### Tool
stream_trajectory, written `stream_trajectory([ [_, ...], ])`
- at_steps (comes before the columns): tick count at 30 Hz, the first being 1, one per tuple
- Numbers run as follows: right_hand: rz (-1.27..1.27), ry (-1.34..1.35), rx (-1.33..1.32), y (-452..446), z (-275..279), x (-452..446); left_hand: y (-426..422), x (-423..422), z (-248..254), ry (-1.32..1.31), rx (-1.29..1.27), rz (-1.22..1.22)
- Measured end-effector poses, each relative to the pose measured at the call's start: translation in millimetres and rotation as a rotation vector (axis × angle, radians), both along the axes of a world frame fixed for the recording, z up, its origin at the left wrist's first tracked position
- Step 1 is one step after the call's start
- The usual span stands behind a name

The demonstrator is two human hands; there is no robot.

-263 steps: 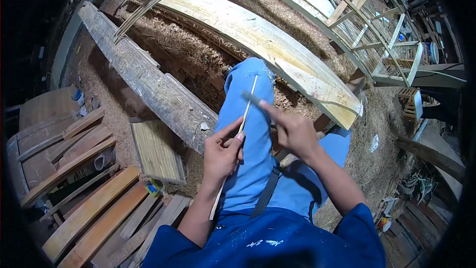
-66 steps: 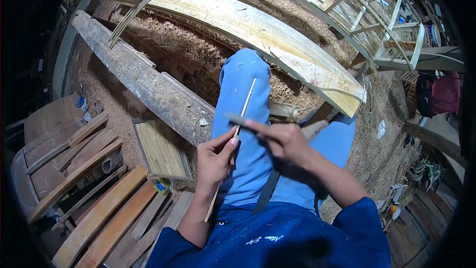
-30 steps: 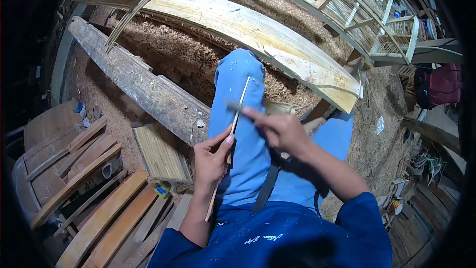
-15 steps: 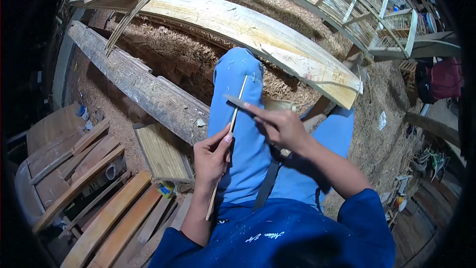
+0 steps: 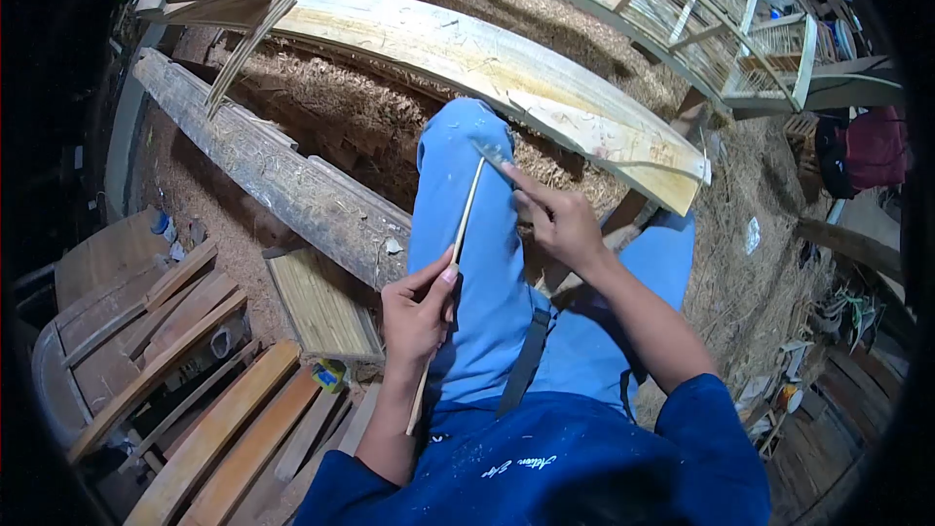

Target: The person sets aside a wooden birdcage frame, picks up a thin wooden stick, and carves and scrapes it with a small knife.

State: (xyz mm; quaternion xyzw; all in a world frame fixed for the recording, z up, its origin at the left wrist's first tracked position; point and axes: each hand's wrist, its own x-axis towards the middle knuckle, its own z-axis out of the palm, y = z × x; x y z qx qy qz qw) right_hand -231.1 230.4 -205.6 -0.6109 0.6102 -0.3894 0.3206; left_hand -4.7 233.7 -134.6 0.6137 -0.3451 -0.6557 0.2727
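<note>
My left hand (image 5: 419,317) pinches a thin pale wooden stick (image 5: 468,206) between thumb and fingers. The stick lies slantwise over my blue-trousered thigh (image 5: 477,312), its lower end running down along my left forearm. A knife (image 5: 489,155) is in my right hand (image 5: 563,226), with the index finger stretched along it toward the blade; its handle is hidden in the fist. The blade is beside the stick's upper tip, near my knee. Whether blade and stick touch, I cannot tell.
Beyond my knee runs a long pale plank (image 5: 467,54); a weathered beam (image 5: 273,166) lies to the left. A bundle of thin sticks (image 5: 248,54) leans across them. Boards (image 5: 214,429) lie lower left, beside a slatted panel (image 5: 321,302). A dark red bag (image 5: 877,151) is at right.
The knife in my right hand has slid up and slightly right along the stick, from below its tip to the tip. My left hand has stayed in place.
</note>
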Motion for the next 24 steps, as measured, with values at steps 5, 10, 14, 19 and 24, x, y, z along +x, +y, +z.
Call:
stream_trajectory([
  [5,0.167,0.145,0.119,12.4,19.7,6.1,2.7,-0.5,0.6,-0.059,-0.015,-0.004],
  [10,-0.016,0.003,0.020,10.5,4.4,-0.2,-0.3,-3.4,4.4,-0.034,0.026,0.011],
  [14,0.106,0.013,0.019,10.9,6.3,-1.7,0.9,-1.5,1.4,-0.035,0.025,0.008],
  [19,0.138,0.066,0.037,12.3,11.3,2.7,2.9,1.0,2.1,-0.023,0.041,0.009],
  [24,0.190,0.121,0.031,11.8,22.1,3.7,2.4,-4.8,4.3,-0.044,0.005,0.031],
])
